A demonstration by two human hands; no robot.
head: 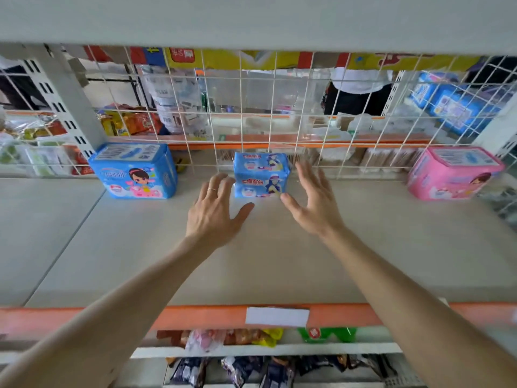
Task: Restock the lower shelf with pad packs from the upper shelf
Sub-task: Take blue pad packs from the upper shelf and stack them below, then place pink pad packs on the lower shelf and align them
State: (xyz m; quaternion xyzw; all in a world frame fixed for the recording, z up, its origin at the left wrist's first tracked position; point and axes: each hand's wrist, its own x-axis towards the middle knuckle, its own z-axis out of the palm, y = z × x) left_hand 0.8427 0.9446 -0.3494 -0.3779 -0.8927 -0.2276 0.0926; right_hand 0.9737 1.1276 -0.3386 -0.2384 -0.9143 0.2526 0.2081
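Both hands are out over the shelf board (251, 261), arms stretched fwd from the bottom corners of the view. Left hand (215, 211) is wide open, palm down, fingers spread, w/ a thin ring (211, 189) on one finger; it holds nothing. Its fingertips sit just beside the left side of the small blue pad packs (261, 175). Touching or not, can't tell. Right hand (314, 200) is open too, fingers straight, palm turned in twd the packs, nothing in its grasp. Its thumb tip is right at the packs' lower right corner; contact unclear.

Small blue pad packs: two of them, one stacked on the other, mid-shelf at the back, up against the wire grid (251, 107), btwn the two hands. Big blue pad pack (134, 172) stands well off to the left, also at the back, by a white slotted upright (70, 102). Pink pad pack (453, 175) stands well off to the right, near the grid.

Front edge of the board has an orange strip (335, 315) w/ a blank white label (277, 317) near the middle. Below it, a lower level holds snack bags (237, 368), mostly dark wrappers. Thru the grid: more goods on the far side, incl. blue packs (447, 105) upper right, blurry.
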